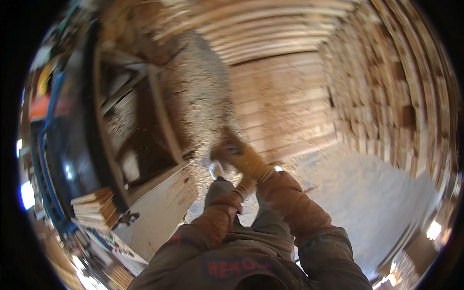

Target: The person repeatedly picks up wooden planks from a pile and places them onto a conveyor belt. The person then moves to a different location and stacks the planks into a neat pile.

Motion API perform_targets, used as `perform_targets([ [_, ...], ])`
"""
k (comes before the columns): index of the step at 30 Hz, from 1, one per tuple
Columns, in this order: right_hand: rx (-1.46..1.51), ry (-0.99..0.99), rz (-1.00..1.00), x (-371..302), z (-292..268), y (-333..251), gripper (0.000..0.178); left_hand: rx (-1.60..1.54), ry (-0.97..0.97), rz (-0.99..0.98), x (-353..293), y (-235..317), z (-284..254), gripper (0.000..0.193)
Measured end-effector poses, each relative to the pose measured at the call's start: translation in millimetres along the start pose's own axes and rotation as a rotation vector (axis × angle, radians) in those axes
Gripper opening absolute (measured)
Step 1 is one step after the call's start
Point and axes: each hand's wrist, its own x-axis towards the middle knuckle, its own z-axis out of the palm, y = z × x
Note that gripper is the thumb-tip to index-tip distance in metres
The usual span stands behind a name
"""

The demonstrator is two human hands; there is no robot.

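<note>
Both my hands are in front of my body, close together, in yellowish work gloves with brown sleeve covers above them. My right hand (241,157) reaches forward and left; its dark finger end is smeared by motion, so whether it holds anything does not show. Just under it, my left hand (247,185) shows only near the wrist, with the fingers hidden behind the right glove. Below the hands are sawdust-covered floor (198,92) and one pale shoe tip (216,169).
Stacked boards (386,92) rise at the right, and more boards (275,29) lie across the far side. A low plank platform (285,101) is ahead. At left stand a wooden frame (162,111), a pale panel (162,198), a small pile of wood pieces (96,205) and dark-and-blue machinery (67,150).
</note>
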Motion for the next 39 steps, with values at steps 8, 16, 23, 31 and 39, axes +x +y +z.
perform_targets([
  [8, 0.219, 1.231, 0.468, -85.1, -195.4, 317.7, 0.077, 0.272, 0.371, 0.209, 169.3, 92.8, -124.8, 0.046],
  [16, 0.808, 1.593, 0.435, 31.3, -188.8, 353.4, 0.088, 1.286, 0.53, 0.635, 419.0, 249.3, -224.2, 0.073],
  [23, 0.845, 1.895, 0.216, 34.6, -164.0, 347.1, 0.049, 0.946, 0.324, 0.435, 486.8, 249.8, -239.7, 0.074],
  [31, 0.885, 1.589, 0.071, 69.8, -199.1, 330.2, 0.067, 0.903, 0.237, 0.564, 462.7, 265.1, -270.3, 0.073],
  [39, 1.144, 1.525, -0.176, 56.9, -165.8, 304.0, 0.068, 0.814, 0.134, 0.5, 428.1, 268.3, -229.4, 0.059],
])
